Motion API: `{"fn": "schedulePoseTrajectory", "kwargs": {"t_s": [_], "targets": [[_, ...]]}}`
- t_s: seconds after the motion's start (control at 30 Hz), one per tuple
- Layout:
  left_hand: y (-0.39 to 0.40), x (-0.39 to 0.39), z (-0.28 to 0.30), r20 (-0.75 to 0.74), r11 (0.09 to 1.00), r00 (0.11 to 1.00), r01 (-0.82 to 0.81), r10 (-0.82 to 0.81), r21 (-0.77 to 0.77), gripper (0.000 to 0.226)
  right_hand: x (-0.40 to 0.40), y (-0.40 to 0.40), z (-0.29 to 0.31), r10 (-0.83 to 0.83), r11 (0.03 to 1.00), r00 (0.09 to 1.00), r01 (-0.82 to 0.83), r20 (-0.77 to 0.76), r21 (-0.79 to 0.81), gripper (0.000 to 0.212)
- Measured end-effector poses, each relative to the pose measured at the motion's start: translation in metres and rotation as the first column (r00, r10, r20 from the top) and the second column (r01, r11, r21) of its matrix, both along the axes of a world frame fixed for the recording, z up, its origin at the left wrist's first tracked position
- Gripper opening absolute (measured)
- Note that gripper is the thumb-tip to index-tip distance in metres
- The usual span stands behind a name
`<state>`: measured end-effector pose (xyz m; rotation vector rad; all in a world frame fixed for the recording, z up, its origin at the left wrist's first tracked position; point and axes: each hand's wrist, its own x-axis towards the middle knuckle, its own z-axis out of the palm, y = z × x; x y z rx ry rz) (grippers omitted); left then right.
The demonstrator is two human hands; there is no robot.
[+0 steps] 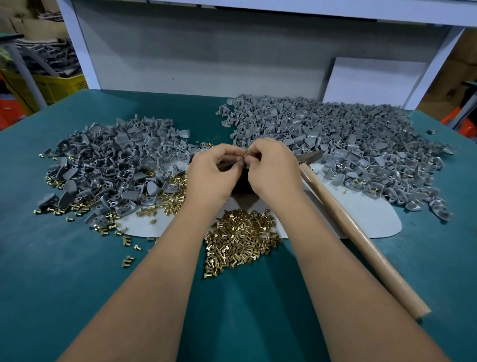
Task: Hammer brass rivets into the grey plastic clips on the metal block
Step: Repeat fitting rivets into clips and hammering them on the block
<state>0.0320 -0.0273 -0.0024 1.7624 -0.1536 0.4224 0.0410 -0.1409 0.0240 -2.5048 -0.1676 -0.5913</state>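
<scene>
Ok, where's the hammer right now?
The hammer lies on the green table right of the right hand, its head by the right-hand clip pile.

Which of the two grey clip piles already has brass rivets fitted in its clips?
The right pile of clips: brass rivets sit in many clips. By the left pile, rivets lie mostly loose around its edge.

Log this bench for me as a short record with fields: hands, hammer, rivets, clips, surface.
hands: left hand and right hand meet over a dark block, fingertips pinching a small brass rivet
hammer: hammer lies on the table right of the hands, wooden handle toward the person, not held
rivets: loose brass rivet pile near the forearms
clips: left clip pile; larger right clip pile
surface: green mat
</scene>
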Motion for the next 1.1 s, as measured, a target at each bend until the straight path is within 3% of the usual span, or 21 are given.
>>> {"fn": "schedulePoseTrajectory", "kwargs": {"t_s": [0.37, 0.53, 0.7, 0.87, 1.1], "targets": [[0.002, 0.001, 0.000, -0.027, 0.999, 1.000, -0.009, 0.010, 0.040, 0.018, 0.000, -0.007, -0.011, 0.060, 0.974, 0.998, -0.062, 0.017, 0.216, 0.010], [0.002, 0.001, 0.001, -0.023, 0.999, 1.000, -0.012, 0.014, 0.049, 0.020, -0.001, -0.009, -0.007, 0.079, 0.916, 0.997, -0.061, -0.028, 0.396, 0.020], [0.002, 0.001, 0.001, -0.010, 0.997, 1.000, -0.015, 0.016, 0.080, 0.021, 0.000, -0.008, -0.006, 0.080, 0.952, 0.996, -0.067, -0.031, 0.299, 0.010], [0.003, 0.002, -0.001, -0.001, 0.992, 0.999, -0.040, 0.040, 0.118, 0.020, 0.000, -0.009, -0.007, 0.068, 0.977, 0.998, -0.064, -0.011, 0.205, 0.014], [0.002, 0.002, 0.000, 0.001, 0.989, 0.997, -0.076, 0.076, 0.131, 0.018, 0.001, -0.008, -0.009, 0.030, 0.967, 1.000, -0.028, -0.004, 0.252, 0.016]]}}
